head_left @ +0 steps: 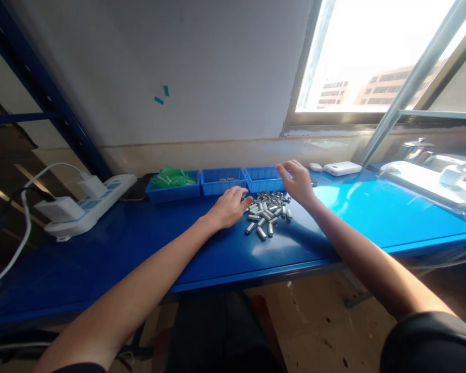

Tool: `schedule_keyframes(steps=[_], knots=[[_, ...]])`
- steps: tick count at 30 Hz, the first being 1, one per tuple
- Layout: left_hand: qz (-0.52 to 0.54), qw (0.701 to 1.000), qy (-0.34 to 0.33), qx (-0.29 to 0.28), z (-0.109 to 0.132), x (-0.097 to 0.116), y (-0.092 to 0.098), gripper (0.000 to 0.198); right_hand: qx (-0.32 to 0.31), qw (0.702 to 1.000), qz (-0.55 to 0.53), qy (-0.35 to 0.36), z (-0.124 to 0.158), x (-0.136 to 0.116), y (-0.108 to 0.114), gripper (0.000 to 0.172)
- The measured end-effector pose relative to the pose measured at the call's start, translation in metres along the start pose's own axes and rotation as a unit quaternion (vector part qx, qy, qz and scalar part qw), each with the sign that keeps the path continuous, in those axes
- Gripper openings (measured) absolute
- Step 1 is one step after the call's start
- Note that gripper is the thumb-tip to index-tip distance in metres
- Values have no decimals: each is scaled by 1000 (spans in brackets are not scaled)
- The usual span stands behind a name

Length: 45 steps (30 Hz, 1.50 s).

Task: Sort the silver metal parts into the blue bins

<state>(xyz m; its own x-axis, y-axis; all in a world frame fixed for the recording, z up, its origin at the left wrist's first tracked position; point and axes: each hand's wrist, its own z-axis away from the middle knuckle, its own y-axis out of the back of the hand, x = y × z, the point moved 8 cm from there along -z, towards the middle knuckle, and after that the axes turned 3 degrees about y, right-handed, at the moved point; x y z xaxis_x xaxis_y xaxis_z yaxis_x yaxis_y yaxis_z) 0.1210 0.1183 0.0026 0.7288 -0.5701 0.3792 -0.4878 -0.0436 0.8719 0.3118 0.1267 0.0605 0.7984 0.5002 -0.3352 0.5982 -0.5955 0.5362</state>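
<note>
A loose pile of small silver metal hex standoffs (264, 216) lies on the blue tabletop, with smaller, darker metal pieces (274, 198) at its back. At the pile's left edge is my left hand (228, 208), palm down with bent fingers and the thumb held apart. Its fingertips are partly hidden beside the pieces. My right hand (297, 181) is raised in front of the right blue bin (262, 181), fingers loosely bent and pointing left; no object shows in it. The middle blue bin (212, 187) holds a few metal pieces.
A left blue bin (174, 194) is heaped with green plastic pieces (173, 177). White power strips with plugs, one at left (104, 199) and one at right (431, 181), sit on the table. A white box-shaped device (342, 168) lies near the wall.
</note>
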Motion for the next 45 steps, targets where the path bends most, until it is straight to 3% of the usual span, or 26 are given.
schedule_keyframes(steps=[3,7,11,14,19,22,25,33,37,41,45], knots=[[10,998,4,-61,1,-4,-6,65,-48,998,-31,-25,23,13,4,34],[-9,994,-19,-103,4,4,-13,68,-164,980,-20,-116,44,35,-17,42],[-22,994,-27,-104,5,10,-16,67,-256,961,15,-103,47,23,-35,43],[-19,995,-25,-96,6,11,-15,67,-258,963,17,-78,44,9,-42,42],[-6,997,-15,-75,2,6,-14,70,-203,976,31,-65,39,3,-59,41],[6,998,-7,-70,-6,0,-17,71,-244,969,39,-25,38,-5,-75,48],[10,997,-6,-80,-13,-4,-21,70,-277,960,42,16,37,-18,-85,42],[88,994,-24,-53,-9,-4,-9,70,-269,963,7,10,41,-48,-95,36],[109,993,-18,-45,2,-10,-1,71,-272,962,-16,6,40,-56,-92,34],[108,992,-34,-59,15,-11,3,66,-276,957,-74,43,31,-51,-71,37],[51,994,-59,-77,20,-7,0,66,-365,927,-70,41,41,-31,-61,54]])
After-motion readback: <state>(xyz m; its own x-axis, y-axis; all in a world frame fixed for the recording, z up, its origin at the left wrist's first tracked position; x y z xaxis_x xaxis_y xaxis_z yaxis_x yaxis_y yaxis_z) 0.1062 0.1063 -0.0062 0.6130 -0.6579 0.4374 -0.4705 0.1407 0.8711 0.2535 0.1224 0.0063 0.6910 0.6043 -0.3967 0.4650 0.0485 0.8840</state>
